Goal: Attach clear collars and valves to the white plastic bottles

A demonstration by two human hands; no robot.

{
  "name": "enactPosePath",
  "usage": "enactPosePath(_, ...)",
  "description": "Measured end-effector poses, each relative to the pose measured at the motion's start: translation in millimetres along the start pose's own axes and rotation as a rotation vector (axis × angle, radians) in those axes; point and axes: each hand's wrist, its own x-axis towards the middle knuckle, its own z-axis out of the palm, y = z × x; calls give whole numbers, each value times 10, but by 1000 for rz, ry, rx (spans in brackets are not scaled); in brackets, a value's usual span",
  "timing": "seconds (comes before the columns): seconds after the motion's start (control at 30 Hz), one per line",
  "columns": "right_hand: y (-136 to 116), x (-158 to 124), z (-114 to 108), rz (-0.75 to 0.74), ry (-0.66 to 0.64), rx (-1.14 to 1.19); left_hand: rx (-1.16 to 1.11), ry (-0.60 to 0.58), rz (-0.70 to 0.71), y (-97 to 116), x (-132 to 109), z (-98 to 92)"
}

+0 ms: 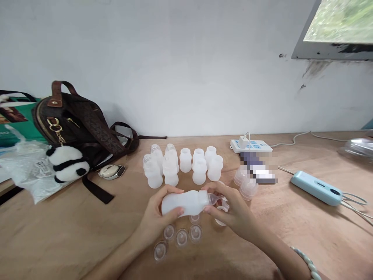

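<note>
A white baby bottle (183, 203) lies sideways in the air between my hands. My left hand (159, 214) wraps its base end, fingers above and thumb in front. At the other end, my right hand (233, 204) grips the white collar (204, 198) with thumb and fingers. A clear teat (214, 199) sticks out of that collar, pointing right. Below the bottle, several clear teats (182, 237) lie on the table. A white ring (221, 221) is partly hidden under my right hand.
Behind my hands stand open white bottles (199, 171) and, to their left, capped ones (171, 171). Clear domed caps (249, 189) sit right, near a power strip (251, 146) and a light-blue device (316, 187) with cables. A backpack (84, 120) with a panda toy (68, 163) is left.
</note>
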Motion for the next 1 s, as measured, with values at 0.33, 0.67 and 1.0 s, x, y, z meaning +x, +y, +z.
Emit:
enactPosePath(0.33, -23, -19, 106, 244, -30, 403, 560, -82, 770, -57, -93, -105)
enactPosePath(0.67, 36, 22, 135, 215, 177, 257, 644, -33, 547, -107, -3, -43)
enactPosePath(1.0, 140, 95, -252, -135, 457, -434, 494, -35, 200, -74, 60, -35)
